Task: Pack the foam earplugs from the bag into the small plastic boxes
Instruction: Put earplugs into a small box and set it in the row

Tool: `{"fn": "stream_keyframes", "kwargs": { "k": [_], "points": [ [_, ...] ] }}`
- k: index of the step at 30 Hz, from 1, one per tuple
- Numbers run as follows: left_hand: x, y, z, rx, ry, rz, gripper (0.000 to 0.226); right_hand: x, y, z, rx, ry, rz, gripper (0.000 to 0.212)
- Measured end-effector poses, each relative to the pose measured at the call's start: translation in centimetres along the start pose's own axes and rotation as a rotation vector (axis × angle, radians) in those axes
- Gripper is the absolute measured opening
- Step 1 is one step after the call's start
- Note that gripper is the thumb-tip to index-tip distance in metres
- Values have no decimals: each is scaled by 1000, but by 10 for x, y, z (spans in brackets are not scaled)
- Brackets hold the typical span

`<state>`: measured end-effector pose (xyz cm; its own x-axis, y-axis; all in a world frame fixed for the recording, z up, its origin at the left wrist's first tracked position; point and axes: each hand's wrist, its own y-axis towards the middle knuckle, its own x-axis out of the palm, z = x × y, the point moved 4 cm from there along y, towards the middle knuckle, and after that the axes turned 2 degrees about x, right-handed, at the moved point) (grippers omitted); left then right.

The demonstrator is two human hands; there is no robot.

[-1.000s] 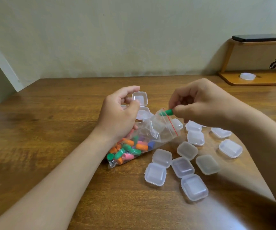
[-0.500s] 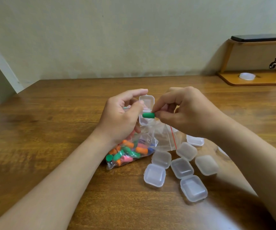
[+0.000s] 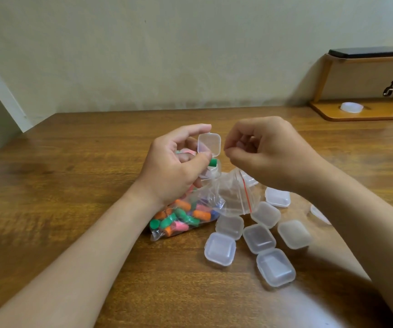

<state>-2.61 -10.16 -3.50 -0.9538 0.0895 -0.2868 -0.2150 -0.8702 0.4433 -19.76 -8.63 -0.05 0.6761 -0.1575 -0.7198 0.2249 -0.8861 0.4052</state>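
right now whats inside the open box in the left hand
A green earplug sits in the open box. The thumb of the left hand covers the rest of the inside.

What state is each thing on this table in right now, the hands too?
Left hand: holds the open box.
Open box: lid up, green earplug inside.
Bag: lying on the table, mouth open, earplugs inside.
Other boxes: lids shut, on the table.
Right hand: fingers curled, holding nothing.

Bag (image 3: 231,200) lies on the counter (image 3: 60,185), boxes (image 3: 259,238) just right of it, shelf (image 3: 368,114) behind at the far right
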Motion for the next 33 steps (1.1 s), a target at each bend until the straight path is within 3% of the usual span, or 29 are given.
{"fn": "stream_keyframes", "kwargs": {
  "k": [5,13,18,22,33],
  "points": [
    [-3,3,-5,-60,43,49,41,-14,-1,5,130,40,-195,14],
    [-5,5,-10,-125,28,139,42,3,-8,4,103,-12,-488,4],
    [-6,7,-12,-130,42,167,42,22,-10,1,41,-44,-517,35],
    [-5,7,-13,-135,29,188,41,28,-10,-3,3,11,-527,11],
    [-6,7,-12,-147,36,218,40,39,-8,-4,-53,-47,-412,15]
  ]
}}
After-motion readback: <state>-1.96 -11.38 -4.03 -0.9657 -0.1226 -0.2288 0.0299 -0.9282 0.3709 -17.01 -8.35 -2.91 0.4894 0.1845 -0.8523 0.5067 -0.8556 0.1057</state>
